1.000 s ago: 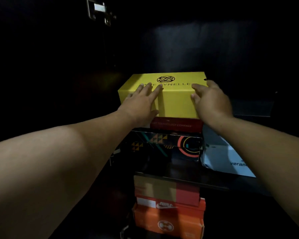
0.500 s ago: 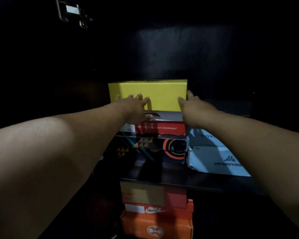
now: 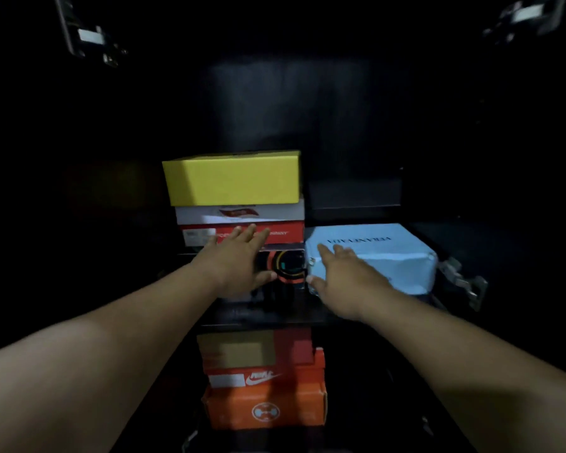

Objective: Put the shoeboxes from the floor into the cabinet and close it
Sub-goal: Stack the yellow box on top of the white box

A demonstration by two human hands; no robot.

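A yellow shoebox (image 3: 232, 178) tops a stack inside the dark cabinet, resting on a white and red box (image 3: 275, 223) and a black patterned box (image 3: 290, 266). My left hand (image 3: 239, 259) hovers open in front of that stack, below the yellow box and apart from it. My right hand (image 3: 340, 276) is open too, its fingers spread over the near left corner of a pale blue box (image 3: 383, 253) beside the stack. Whether the right hand touches the blue box is unclear.
Below the shelf edge (image 3: 275, 317) sit a brown and red box (image 3: 242, 351), a red box with a white logo (image 3: 265, 376) and an orange box (image 3: 265, 408). Door hinges show at upper left (image 3: 89, 40), upper right (image 3: 520, 18) and right (image 3: 464, 282).
Both hands have let go of the yellow shoebox and drawn back and down from it. The box now sits pushed in on top of the stack.
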